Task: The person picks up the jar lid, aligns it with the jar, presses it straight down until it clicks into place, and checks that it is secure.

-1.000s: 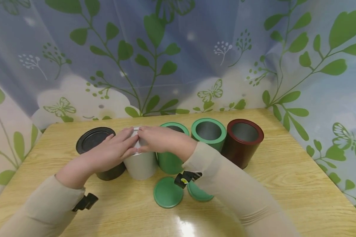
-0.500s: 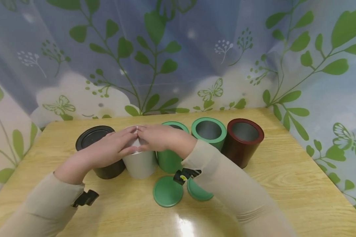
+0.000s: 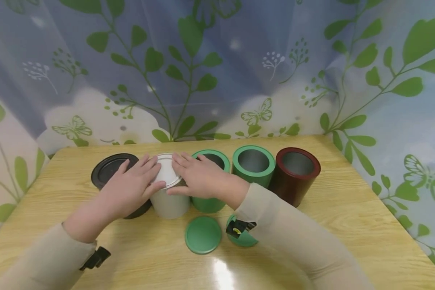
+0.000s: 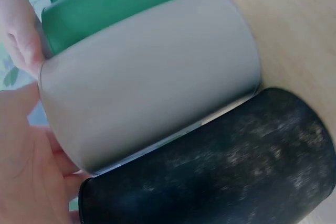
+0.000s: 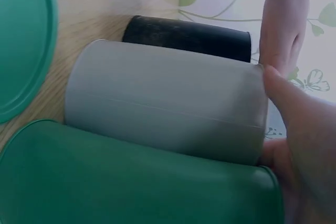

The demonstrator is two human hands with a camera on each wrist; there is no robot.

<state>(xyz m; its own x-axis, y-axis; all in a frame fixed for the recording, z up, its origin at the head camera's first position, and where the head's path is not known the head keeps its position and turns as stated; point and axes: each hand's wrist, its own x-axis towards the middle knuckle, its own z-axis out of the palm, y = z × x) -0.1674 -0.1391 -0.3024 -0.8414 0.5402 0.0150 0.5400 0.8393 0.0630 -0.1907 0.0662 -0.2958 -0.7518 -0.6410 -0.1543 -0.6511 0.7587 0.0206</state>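
A light grey can (image 3: 170, 204) stands upright with a white lid (image 3: 165, 172) on its top. My left hand (image 3: 127, 191) rests at the left of that lid, its fingers fairly straight and its thumb near the front rim. From the other side, my right hand (image 3: 203, 177) touches the lid's right edge with extended fingers. In both wrist views, the thumbs meet the grey can's (image 4: 152, 82) upper rim. Left of it stands a black can (image 3: 106, 171) with a black lid, partly hidden by my left hand. A green can (image 3: 208, 204), open at the top, stands close on the right.
A second open green can (image 3: 253, 174) and an open dark red can (image 3: 290, 189) continue the row to the right. In front lie two green lids, one whole in view (image 3: 203, 235), the other lid (image 3: 243, 240) partly behind my right sleeve. A leaf-patterned curtain (image 3: 217, 80) hangs behind the wooden table (image 3: 148, 257).
My hands, which met over the middle of the white lid, have moved apart towards its left and right edges. More of the lid shows. The cans and loose lids stay in place.
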